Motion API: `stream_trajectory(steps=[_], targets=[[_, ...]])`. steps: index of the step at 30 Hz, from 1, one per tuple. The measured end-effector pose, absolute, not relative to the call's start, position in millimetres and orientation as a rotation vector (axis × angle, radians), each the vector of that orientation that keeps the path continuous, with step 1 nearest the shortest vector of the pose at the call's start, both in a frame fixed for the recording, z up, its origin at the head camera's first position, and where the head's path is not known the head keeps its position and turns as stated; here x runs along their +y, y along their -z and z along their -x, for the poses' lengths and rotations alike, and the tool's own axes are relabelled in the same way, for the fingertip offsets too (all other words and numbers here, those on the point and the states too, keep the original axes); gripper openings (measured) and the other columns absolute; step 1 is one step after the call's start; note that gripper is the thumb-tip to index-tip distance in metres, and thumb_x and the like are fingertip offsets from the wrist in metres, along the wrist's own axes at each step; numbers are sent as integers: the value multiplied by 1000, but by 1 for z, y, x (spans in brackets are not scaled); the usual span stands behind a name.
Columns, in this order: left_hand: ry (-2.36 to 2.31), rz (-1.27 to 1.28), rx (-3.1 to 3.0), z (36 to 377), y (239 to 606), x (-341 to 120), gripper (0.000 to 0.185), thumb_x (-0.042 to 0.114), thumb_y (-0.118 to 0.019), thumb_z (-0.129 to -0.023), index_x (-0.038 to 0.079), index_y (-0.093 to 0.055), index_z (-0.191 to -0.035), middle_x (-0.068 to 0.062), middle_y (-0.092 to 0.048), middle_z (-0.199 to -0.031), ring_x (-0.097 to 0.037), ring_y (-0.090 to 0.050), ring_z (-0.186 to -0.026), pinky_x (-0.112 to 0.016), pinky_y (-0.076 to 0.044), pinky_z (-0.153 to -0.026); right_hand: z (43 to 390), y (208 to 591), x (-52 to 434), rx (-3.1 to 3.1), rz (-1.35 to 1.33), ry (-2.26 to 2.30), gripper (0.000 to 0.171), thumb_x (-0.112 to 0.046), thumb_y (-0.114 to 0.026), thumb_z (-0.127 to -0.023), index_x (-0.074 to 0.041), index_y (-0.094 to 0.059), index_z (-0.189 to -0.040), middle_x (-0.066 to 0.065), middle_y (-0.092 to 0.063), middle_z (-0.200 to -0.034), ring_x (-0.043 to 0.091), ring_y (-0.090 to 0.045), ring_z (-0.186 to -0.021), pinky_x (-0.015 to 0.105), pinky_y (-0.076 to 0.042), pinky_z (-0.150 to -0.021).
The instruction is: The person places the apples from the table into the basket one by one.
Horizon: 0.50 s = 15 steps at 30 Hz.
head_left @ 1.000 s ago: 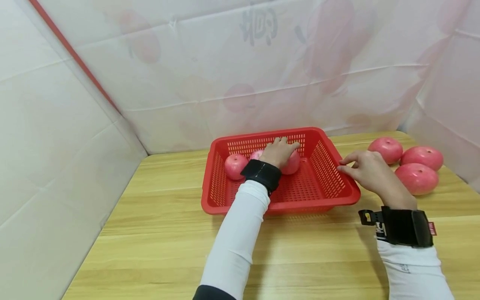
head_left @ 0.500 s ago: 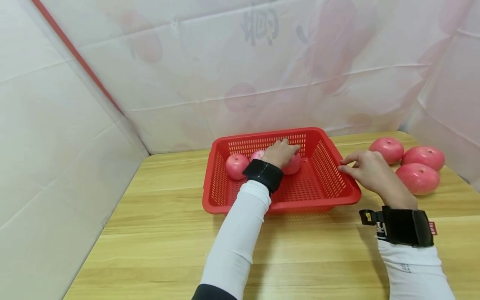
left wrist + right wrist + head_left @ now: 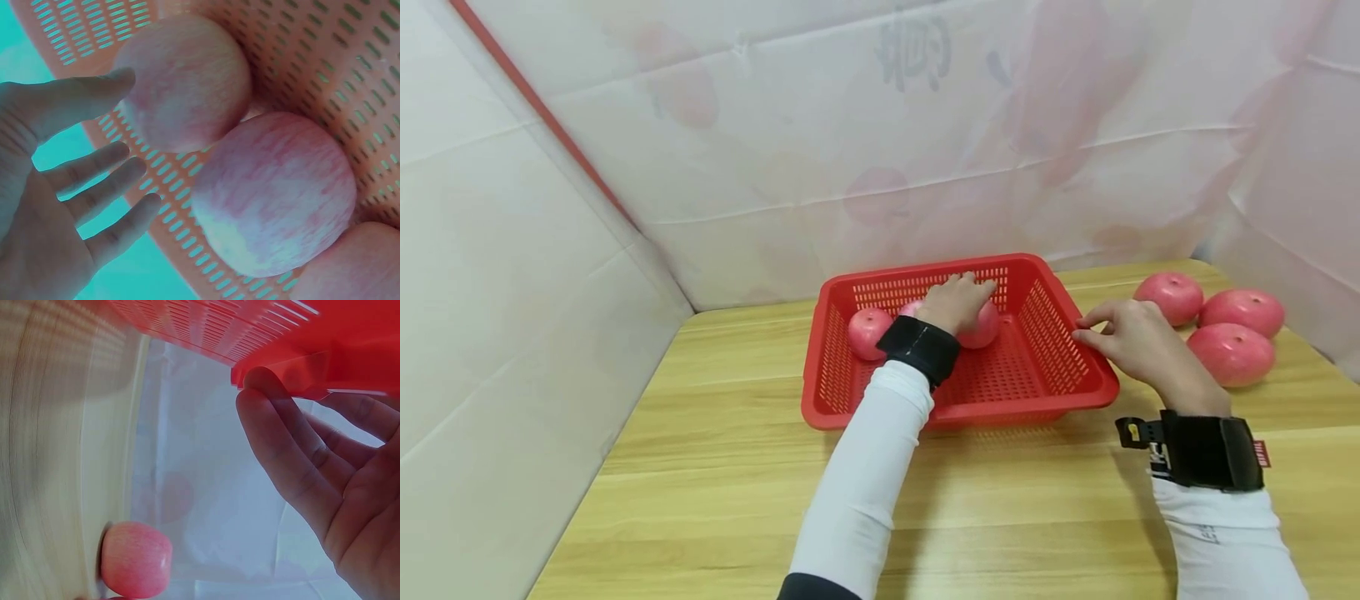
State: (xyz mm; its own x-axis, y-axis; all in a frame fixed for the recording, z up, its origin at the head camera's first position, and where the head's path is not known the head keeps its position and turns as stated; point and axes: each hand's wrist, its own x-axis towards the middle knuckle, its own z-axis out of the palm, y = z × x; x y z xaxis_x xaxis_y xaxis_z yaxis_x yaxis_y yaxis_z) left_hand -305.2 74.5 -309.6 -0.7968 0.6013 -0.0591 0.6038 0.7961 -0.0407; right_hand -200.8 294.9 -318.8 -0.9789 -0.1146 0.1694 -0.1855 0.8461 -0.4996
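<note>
A red perforated plastic basket [image 3: 1000,408] stands on the table, with pink-red apples [image 3: 870,333] in a row along its back. My left hand [image 3: 957,302] reaches in over the rightmost of these apples [image 3: 981,327]. In the left wrist view its thumb tip overlaps the edge of that apple [image 3: 187,84], and the other fingers [image 3: 112,234] extend loosely beside it. With thumb and fingertips, my right hand [image 3: 1131,342] pinches the basket's right rim. The right wrist view shows those fingertips right at the red rim [image 3: 309,369].
On the wooden table [image 3: 715,483], right of the basket, lie three more apples [image 3: 1231,354], close together beyond my right hand. Pale printed sheeting [image 3: 790,150] rises behind the table and along both sides.
</note>
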Motion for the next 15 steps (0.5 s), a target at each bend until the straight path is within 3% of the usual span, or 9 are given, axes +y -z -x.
stream_trajectory(steps=[8, 15], targets=[[63, -1048, 2949, 300, 293, 68, 59, 19, -62, -102, 22, -41, -157, -7, -46, -153, -23, -42, -138, -41, -44, -108, 200, 320, 297, -2893, -223, -787, 26, -7, -72, -93, 14, -71, -107, 30, -70, -95, 35, -69, -74, 34, -57, -57], [69, -1046, 3010, 299, 282, 56, 50, 17, -62, -101, 23, -51, -149, -5, -52, -147, -22, -49, -131, -42, -48, -104, 201, 319, 301, -2873, -250, -773, 24, -6, -73, -93, 15, -71, -105, 30, -70, -93, 35, -70, -72, 33, -56, -55]])
